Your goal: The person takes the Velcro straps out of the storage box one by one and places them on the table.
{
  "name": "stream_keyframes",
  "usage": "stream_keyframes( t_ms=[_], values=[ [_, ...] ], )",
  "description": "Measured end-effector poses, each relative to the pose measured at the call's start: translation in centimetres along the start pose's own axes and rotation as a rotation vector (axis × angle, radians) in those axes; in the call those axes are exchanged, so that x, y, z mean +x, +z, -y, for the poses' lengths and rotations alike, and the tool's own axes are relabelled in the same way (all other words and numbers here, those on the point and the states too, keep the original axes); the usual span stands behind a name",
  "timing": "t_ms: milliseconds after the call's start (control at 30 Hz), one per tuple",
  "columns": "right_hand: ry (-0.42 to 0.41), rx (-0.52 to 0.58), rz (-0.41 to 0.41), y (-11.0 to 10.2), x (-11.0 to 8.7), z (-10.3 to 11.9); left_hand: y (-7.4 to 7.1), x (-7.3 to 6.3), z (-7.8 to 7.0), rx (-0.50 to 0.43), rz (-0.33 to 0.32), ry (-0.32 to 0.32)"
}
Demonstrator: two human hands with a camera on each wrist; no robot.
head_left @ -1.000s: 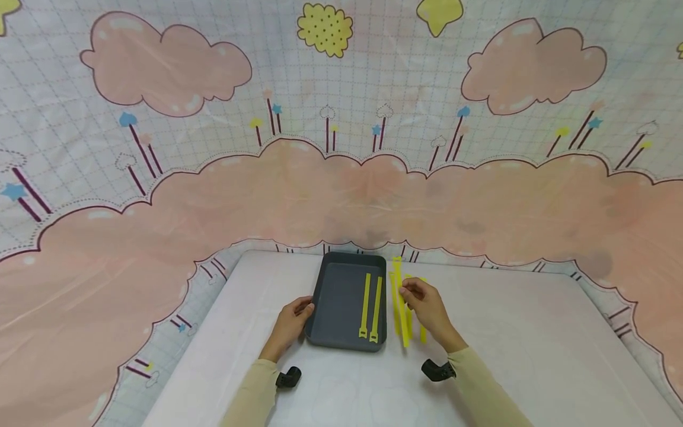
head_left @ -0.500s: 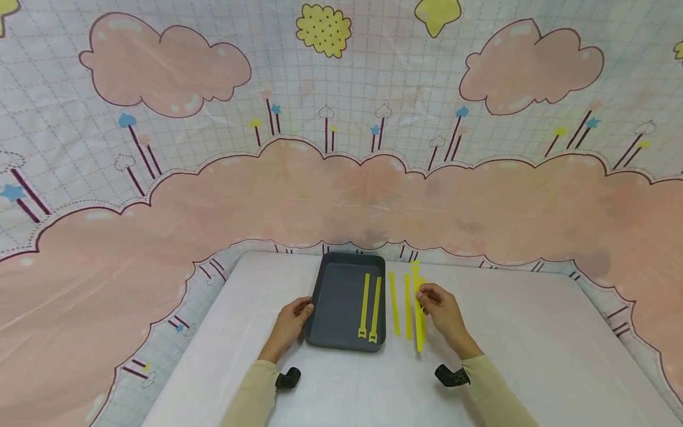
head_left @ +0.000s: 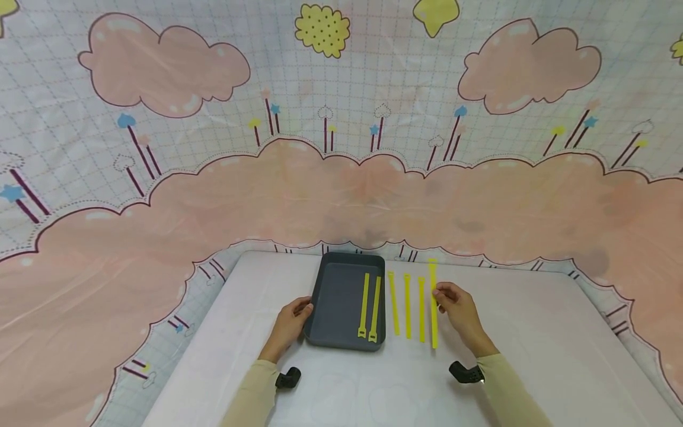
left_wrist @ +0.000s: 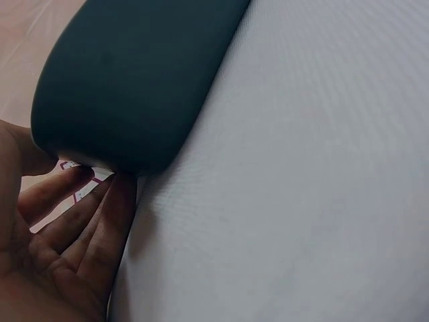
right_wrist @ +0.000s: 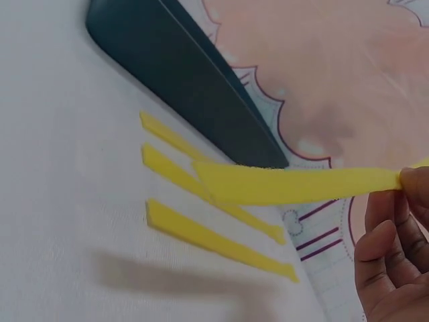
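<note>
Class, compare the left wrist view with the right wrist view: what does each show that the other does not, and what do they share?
Only the left wrist view shows the left hand, its fingers at the edge of the dark tray.

Only the right wrist view shows the right hand pinching a yellow strap, and three more straps lying on the white table.

Both share the tray's outer side, the table and part of the patterned cloth.

The left arm (head_left: pixel 251 397) and right arm (head_left: pixel 513 394) reach forward in pale sleeves (head_left: pixel 262 373), the 2 wrists (head_left: pixel 269 354) well apart. The left hand (head_left: pixel 289 321) grips, its thumb opposite its bent fingers (left_wrist: pixel 107 228); the right hand (head_left: pixel 460 308) pinches, more fingers curled beneath.
</note>
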State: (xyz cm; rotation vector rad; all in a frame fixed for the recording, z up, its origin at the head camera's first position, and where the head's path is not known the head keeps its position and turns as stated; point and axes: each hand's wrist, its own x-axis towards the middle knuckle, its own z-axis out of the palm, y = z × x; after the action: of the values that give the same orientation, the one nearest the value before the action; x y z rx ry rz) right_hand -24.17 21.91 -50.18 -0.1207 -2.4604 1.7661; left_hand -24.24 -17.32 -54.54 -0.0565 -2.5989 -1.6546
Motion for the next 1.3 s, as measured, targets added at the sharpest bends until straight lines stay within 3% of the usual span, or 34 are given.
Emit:
stream_keyframes(
  t_ms=[867,1300],
  values=[
    [0.091,-0.102,0.065,-1.3,2.0,-2.2,-0.3,0.0,0.0,0.013,0.016,-0.026],
    [0.064,-0.111,0.122,-1.7,3.1,-3.7,-0.1,-0.1,-0.1,0.037,0.023,-0.040]
  ],
)
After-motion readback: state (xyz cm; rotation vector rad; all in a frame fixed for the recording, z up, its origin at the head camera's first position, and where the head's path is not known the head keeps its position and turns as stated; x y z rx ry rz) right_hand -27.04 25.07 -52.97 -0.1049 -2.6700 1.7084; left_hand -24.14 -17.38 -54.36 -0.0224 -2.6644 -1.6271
